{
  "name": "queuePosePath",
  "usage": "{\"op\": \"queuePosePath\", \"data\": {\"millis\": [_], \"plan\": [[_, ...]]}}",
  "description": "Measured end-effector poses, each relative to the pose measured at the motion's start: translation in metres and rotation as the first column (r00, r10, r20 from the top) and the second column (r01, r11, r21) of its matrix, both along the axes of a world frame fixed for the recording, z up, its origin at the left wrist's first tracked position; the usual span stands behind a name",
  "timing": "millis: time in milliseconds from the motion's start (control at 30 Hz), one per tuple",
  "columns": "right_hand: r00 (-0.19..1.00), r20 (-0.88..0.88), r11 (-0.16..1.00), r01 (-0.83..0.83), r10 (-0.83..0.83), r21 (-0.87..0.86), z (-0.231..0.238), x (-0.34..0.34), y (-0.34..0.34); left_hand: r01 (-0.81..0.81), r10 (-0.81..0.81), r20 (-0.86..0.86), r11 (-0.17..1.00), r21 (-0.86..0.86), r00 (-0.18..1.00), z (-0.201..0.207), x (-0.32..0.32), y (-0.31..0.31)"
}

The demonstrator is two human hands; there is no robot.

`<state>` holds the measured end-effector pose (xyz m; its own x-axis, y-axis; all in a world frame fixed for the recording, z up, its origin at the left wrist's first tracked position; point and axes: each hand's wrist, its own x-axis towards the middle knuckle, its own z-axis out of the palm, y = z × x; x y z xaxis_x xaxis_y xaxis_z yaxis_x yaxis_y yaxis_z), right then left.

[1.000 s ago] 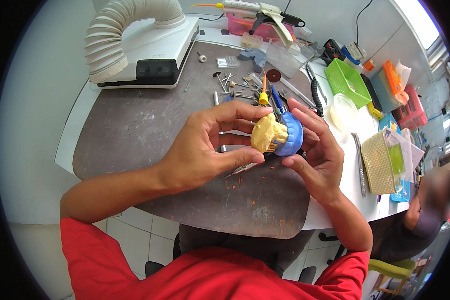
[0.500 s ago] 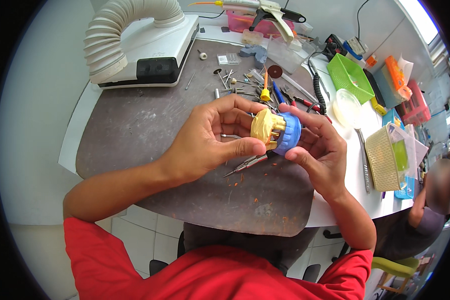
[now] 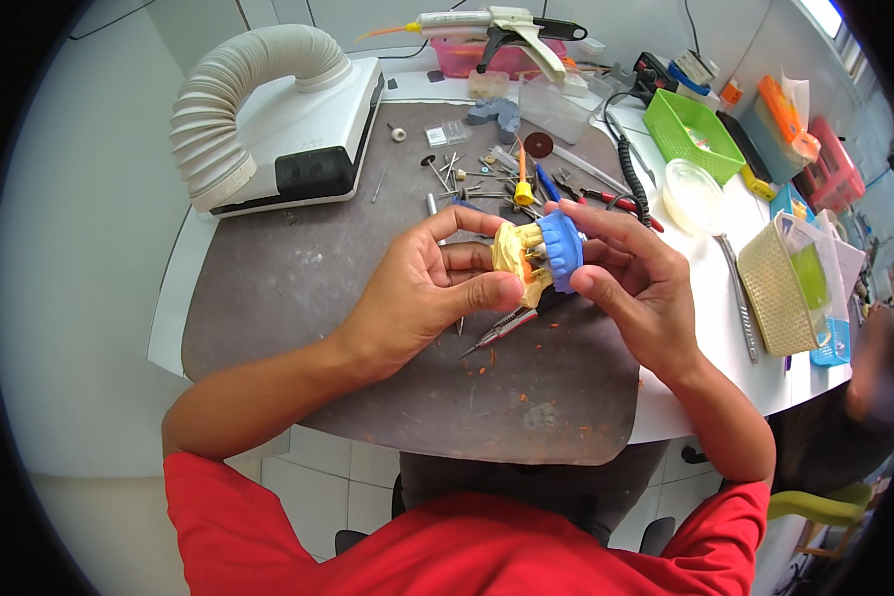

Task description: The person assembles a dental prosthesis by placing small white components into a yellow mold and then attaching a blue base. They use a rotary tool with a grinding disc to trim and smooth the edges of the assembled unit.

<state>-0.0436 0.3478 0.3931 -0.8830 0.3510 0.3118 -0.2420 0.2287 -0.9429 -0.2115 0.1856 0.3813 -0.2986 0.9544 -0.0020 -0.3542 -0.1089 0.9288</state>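
Note:
Above the grey work mat, my left hand (image 3: 402, 290) grips a yellow dental cast (image 3: 509, 248) between thumb and fingers. An orange patch and thin pin-like parts show on its inner side. My right hand (image 3: 647, 288) is closed on a blue dental cast (image 3: 564, 252), its row of teeth visible. The two casts are held side by side against each other; whether they are locked together I cannot tell. Just below them on the mat lies a pointed metal hand tool (image 3: 498, 331), its back end hidden behind the casts.
Loose burs (image 3: 450, 171), a yellow-tipped nozzle (image 3: 523, 187) and pliers (image 3: 606, 197) lie behind my hands. A white dust extractor (image 3: 313, 174) stands far left, a dispensing gun (image 3: 506, 30) at the back. Baskets (image 3: 779, 288) and a clear bowl (image 3: 693, 196) line the right side. Another person sits far right.
Both casts have tilted in my hands, so more of the yellow cast's inner side and the blue teeth shows. My view has shifted slightly. Both hands keep their hold.

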Motion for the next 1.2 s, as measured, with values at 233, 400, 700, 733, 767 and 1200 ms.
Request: {"op": "queuePosePath", "data": {"millis": [233,400,700,733,767,1200], "plan": [[0.999,-0.030,0.993,0.049,-0.046,0.104,0.002,-0.001,-0.002,0.017,-0.020,0.079,0.999,0.036,0.997,-0.002,0.000,0.000],[0.998,-0.019,0.982,0.065,-0.062,0.178,0.003,0.000,0.002,0.009,-0.013,0.059,0.998,0.060,0.998,-0.003,0.002,0.002],[0.982,-0.094,0.958,0.183,-0.166,0.220,0.003,-0.001,0.000,0.095,-0.097,0.104,0.995,0.022,0.990,0.001,0.004,0.002],[0.974,-0.126,0.948,0.212,-0.186,0.239,0.004,-0.001,0.000,0.097,-0.100,0.139,0.995,0.028,0.985,0.001,0.005,0.002],[0.967,-0.156,0.936,0.237,-0.201,0.261,0.006,-0.002,0.001,0.103,-0.106,0.112,0.994,0.031,0.988,0.001,0.006,0.002],[0.908,0.296,0.675,-0.021,-0.295,0.737,0.063,0.044,0.039,0.107,-0.113,0.249,0.994,0.036,0.962,-0.007,-0.005,0.001]]}}
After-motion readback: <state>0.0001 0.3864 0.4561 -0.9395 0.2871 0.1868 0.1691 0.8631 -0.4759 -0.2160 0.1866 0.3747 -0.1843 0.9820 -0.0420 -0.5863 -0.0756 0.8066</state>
